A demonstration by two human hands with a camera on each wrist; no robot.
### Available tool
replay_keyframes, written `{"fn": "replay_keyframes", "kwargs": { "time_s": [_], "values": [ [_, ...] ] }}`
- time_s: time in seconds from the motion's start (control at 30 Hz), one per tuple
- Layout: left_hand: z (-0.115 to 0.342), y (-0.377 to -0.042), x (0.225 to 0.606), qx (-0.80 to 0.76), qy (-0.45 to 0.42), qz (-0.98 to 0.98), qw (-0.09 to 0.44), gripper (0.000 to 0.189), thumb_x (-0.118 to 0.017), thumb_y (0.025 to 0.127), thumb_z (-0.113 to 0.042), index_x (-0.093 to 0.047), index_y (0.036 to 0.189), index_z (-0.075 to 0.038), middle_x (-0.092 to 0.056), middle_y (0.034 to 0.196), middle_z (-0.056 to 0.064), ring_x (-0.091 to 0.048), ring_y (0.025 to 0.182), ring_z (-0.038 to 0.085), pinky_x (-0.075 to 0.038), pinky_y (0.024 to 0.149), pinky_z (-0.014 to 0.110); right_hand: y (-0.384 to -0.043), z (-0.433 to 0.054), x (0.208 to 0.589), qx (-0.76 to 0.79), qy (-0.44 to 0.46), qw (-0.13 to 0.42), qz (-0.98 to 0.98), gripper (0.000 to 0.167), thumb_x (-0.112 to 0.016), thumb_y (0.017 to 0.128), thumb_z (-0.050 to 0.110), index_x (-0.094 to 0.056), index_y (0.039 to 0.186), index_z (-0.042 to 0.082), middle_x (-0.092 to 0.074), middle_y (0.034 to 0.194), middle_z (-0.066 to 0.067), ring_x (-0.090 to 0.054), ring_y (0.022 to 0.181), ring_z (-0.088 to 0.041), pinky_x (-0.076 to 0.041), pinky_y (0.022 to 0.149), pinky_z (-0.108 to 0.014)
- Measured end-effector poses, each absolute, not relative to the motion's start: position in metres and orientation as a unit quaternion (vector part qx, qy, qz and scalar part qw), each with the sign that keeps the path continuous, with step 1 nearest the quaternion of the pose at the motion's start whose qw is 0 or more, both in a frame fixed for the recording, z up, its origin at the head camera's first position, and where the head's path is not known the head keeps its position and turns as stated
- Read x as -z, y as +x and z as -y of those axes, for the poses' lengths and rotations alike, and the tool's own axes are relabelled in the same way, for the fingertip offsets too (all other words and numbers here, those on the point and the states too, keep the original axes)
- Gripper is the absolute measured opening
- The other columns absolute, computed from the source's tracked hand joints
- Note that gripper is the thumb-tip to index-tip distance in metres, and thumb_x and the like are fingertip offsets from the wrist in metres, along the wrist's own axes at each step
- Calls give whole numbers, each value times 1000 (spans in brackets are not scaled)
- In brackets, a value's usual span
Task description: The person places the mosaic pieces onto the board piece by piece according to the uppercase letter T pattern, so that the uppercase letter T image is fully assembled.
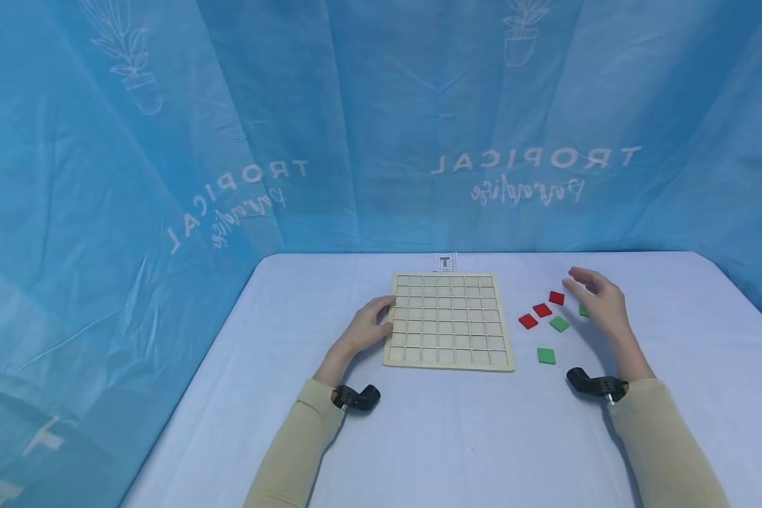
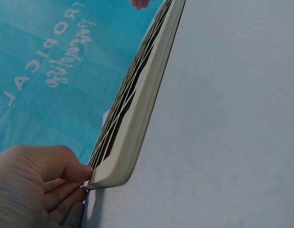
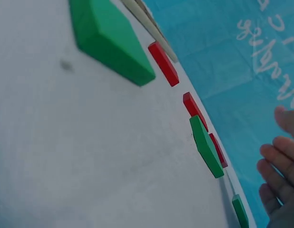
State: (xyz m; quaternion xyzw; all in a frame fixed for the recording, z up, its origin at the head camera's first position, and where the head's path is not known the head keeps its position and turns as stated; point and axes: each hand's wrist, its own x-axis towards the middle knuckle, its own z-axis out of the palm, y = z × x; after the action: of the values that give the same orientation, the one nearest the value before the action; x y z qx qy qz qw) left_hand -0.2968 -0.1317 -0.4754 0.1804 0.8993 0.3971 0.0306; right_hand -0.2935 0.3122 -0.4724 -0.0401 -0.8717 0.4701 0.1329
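Blue backdrop (image 1: 381,127) bears mirrored "TROPICAL Paradise" lettering (image 1: 533,157) behind hands (image 1: 363,328) (image 1: 603,301) and gridded board (image 1: 447,321).

Left hand (image 1: 365,327) curled, right hand (image 1: 605,303) raised, fingers loosely bent

I record the grid board (image 1: 447,321) on the table (image 1: 470,437), a card (image 1: 445,262) just behind it, six tiles (image 1: 542,310) to its right, left hand (image 1: 367,327) at its left edge, right hand (image 1: 605,305) near the rightmost tile (image 1: 584,310).

Head view bright, evenly lit; soft shadow beside right beige fabric sleeve (image 1: 667,444). Wrist views dimmer; nearest flat green square tile (image 3: 111,42) blurred.
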Motion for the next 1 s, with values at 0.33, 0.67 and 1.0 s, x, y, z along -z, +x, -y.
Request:
{"fn": "replay_keyframes", "kwargs": {
  "time_s": [0.33, 0.67, 1.0],
  "values": [
    [132, -301, 478, -399, 190, -896, 26, 62, -56, 83, -4, -39, 142, -2, -39, 145, 12, -30, 137, 24, -25, 112, 33, -288, -316, 484, -396, -51, 146, 905, 53, -52, 96, 37, -50, 133, 0, -48, 134, -24, -34, 130, -41, -31, 103, -60],
    [136, -298, 474, -400, 187, -897, 29, 62, -56, 83, -3, -39, 142, -2, -38, 145, 12, -30, 137, 24, -25, 112, 34, -292, -314, 494, -359, 19, 114, 926, 42, -59, 93, 24, -55, 129, 1, -48, 132, -25, -35, 127, -44, -31, 100, -63],
    [134, -297, 475, -405, 189, -894, 38, 62, -55, 84, -4, -38, 143, -1, -37, 146, 13, -29, 137, 24, -26, 112, 34, -286, -311, 472, -406, -28, 133, 904, 49, -55, 95, 31, -49, 135, 3, -49, 132, -24, -36, 128, -44, -33, 99, -65]
  ]
}}
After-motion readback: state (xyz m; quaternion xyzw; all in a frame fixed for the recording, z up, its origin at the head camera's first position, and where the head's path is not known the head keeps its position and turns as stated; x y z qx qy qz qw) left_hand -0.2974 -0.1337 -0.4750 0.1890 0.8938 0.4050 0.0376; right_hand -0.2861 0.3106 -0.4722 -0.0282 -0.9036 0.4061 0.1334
